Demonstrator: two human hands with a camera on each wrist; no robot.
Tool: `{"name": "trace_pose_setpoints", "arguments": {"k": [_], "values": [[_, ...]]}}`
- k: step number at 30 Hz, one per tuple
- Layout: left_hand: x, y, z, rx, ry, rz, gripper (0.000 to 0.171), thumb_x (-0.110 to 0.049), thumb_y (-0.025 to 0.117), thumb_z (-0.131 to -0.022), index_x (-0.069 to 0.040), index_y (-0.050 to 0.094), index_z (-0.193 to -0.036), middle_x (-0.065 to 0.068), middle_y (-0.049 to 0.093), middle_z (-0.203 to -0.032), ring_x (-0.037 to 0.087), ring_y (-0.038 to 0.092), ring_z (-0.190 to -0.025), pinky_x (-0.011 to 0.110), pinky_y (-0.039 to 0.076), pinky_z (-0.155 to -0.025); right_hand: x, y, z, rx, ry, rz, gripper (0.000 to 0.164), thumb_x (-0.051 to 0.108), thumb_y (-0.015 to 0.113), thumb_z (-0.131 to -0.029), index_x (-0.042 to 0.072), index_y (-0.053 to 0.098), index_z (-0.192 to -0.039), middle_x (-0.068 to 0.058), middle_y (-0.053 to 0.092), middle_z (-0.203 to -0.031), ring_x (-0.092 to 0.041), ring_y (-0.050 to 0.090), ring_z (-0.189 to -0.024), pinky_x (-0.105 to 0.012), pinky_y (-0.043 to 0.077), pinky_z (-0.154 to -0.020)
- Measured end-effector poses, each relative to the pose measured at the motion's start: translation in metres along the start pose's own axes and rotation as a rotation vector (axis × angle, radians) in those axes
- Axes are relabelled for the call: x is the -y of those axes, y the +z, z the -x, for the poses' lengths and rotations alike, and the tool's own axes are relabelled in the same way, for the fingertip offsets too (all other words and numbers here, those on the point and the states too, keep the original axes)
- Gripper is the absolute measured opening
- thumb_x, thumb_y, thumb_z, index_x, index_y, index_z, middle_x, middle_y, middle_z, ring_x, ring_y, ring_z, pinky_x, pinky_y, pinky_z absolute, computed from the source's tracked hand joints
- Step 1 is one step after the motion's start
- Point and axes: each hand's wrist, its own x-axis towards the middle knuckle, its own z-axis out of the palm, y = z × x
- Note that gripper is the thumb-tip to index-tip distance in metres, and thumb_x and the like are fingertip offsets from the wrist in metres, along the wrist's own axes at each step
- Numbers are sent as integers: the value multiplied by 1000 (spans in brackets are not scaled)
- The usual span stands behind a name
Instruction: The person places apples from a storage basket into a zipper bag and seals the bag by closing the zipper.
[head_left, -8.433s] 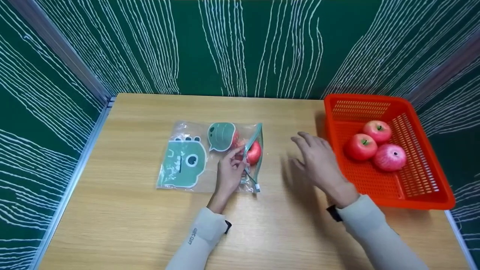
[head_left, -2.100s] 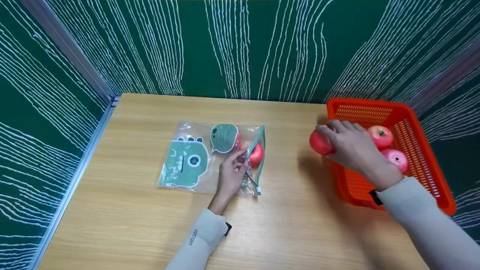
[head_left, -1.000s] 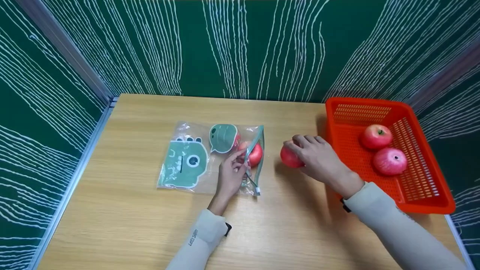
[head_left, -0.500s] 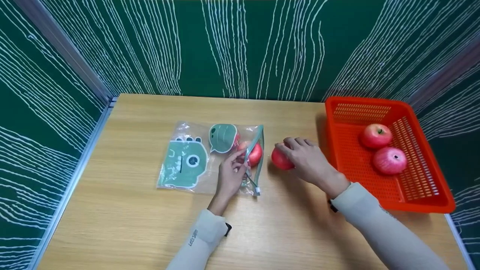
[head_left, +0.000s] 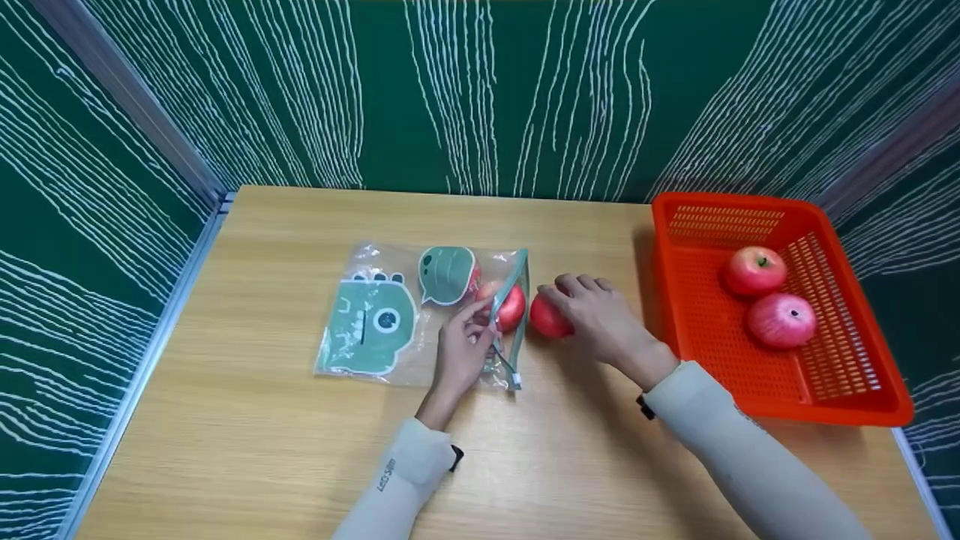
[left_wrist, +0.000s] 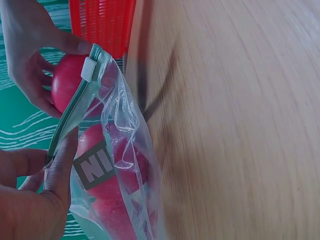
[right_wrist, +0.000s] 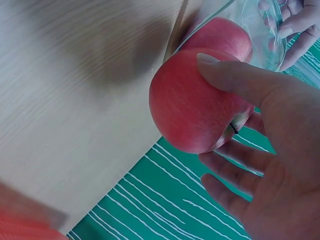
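Pinching the rim of a clear plastic zip bag (head_left: pixel 420 330) between its fingers, the left hand (head_left: pixel 460 346) apparently parts the mouth, while the right hand (head_left: pixel 600 319) grasps a round red apple (head_left: pixel 549 319) just beside it.

lt grey sleeves (head_left: pixel 757 457) w/ lettering (head_left: pixel 386 475), blk wristbands (head_left: pixel 646 407)

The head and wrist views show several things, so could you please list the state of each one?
Clear zip bag: lying on the table, mouth open, red fruit inside.
Zip slider: at one end of the zip.
Left hand: pinches the bag's edge at its mouth.
Right hand: grips the held apple.
Held apple: outside the bag, close to its mouth.
Red basket: upright, open, two fruits inside.
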Motion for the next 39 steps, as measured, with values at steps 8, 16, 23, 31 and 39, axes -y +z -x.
{"name": "trace_pose_setpoints", "arguments": {"k": [8,16,23,31,39], "values": [[0,0,0,0,-23,-7,46,15,64,-91,5,66,-136,20,68,-114,22,71,-87,25,61,-67,3,4,-5,-10,-2,-14,92,4,98,-68,12,58,-151,-22,60,-146,-44,57,-132,-65,51,-110],[-2,1,0,-5,-22,-7,45,16,65,-92,5,66,-136,20,68,-114,24,71,-90,24,62,-74,4,10,-9,-11,17,1,88,3,96,-71,12,59,-151,-22,60,-145,-44,57,-130,-65,52,-108],[-1,1,0,-4,-14,8,46,15,64,-93,6,64,-137,22,67,-115,25,72,-88,25,63,-72,9,13,-14,-2,13,-7,86,5,94,-75,14,57,-152,-22,59,-146,-44,57,-131,-64,52,-108],[-2,0,1,15,-21,13,44,12,65,-96,5,63,-139,21,67,-115,27,74,-88,27,64,-72,12,16,-17,-16,8,9,87,5,94,-75,14,56,-153,-21,60,-144,-42,58,-129,-60,53,-109],[-4,2,0,14,-20,11,45,13,64,-95,5,63,-140,22,68,-116,28,75,-88,29,65,-71,16,18,-19,-10,12,3,89,6,94,-76,15,55,-154,-21,59,-146,-43,57,-130,-61,51,-111]]}}
